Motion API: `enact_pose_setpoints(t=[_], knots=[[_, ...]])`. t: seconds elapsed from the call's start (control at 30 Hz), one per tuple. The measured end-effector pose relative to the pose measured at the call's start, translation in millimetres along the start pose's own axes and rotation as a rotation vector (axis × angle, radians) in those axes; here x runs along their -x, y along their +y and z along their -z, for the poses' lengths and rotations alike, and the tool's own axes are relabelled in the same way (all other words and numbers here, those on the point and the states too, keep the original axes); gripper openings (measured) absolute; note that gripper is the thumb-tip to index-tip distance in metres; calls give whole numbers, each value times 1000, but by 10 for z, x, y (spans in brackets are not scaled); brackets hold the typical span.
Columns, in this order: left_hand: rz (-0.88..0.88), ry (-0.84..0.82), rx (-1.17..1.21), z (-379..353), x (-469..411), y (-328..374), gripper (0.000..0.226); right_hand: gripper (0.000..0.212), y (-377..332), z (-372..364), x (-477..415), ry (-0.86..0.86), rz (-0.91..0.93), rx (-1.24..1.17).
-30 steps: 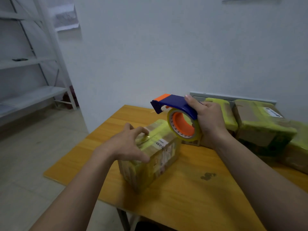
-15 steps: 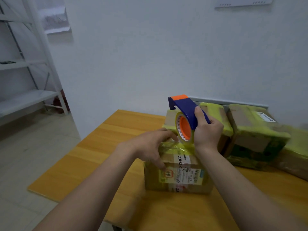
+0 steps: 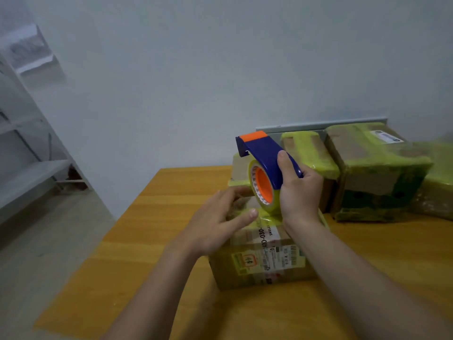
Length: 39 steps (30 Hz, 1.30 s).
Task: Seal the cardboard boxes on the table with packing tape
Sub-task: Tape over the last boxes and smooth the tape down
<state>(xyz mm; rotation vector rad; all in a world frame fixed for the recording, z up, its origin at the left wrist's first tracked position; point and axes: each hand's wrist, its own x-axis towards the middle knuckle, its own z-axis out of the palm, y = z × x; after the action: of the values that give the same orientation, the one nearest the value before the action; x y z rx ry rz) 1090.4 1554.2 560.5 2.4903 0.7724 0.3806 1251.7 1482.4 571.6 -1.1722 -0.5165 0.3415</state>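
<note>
My right hand [image 3: 300, 190] grips the blue tape dispenser [image 3: 267, 155] by its handle, fingers closed round it. The yellow tape roll [image 3: 263, 190] stands on edge, its rim resting on the top of the near cardboard box [image 3: 259, 263]. My left hand [image 3: 218, 224] is open, fingers spread, thumb pressing the tape's free end flat onto the box top just left of the roll. The box sits on the table [image 3: 152, 241] directly in front of me, printed label side facing me. Its long axis runs left to right; the roll points away from me, across it. Both hands touch the box; the right one carries the tool. Judgement: the coming pull runs straight away from me toward the taped boxes [image 3: 372, 173] at the wall, which stand close behind, so clearance looks tight.
</note>
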Motion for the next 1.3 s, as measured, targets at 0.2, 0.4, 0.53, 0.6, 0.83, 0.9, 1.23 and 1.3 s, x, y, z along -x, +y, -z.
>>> enact_pose_setpoints(t=[0.2, 0.4, 0.53, 0.6, 0.83, 0.9, 1.23, 1.3], knots=[[188, -251, -302, -22, -210, 151, 102, 34, -2, 10, 7, -10, 10, 9], [148, -33, -234, -159, -108, 143, 97, 37, -2, 6, 12, -7, 8, 14], [128, 154, 465, -21, -38, 119, 75, 35, -14, 2, 9, -15, -4, 16], [136, 249, 634, 14, -14, 103, 65, 36, -16, -6, 16, -27, -6, 27], [210, 498, 1024, -170, -136, -168, 37, 37, -3, 17, 9, -43, -2, 8], [214, 462, 1150, -225, -70, -206, 44, 36, -5, 0, 7, -52, -2, 12], [275, 341, 1178, -426, 11, -523, 50, 25, 11, -28, -2, -74, -17, 21], [350, 336, 1153, -356, 3, -498, 58, 28, 9, -30, 2, -75, -18, 24]])
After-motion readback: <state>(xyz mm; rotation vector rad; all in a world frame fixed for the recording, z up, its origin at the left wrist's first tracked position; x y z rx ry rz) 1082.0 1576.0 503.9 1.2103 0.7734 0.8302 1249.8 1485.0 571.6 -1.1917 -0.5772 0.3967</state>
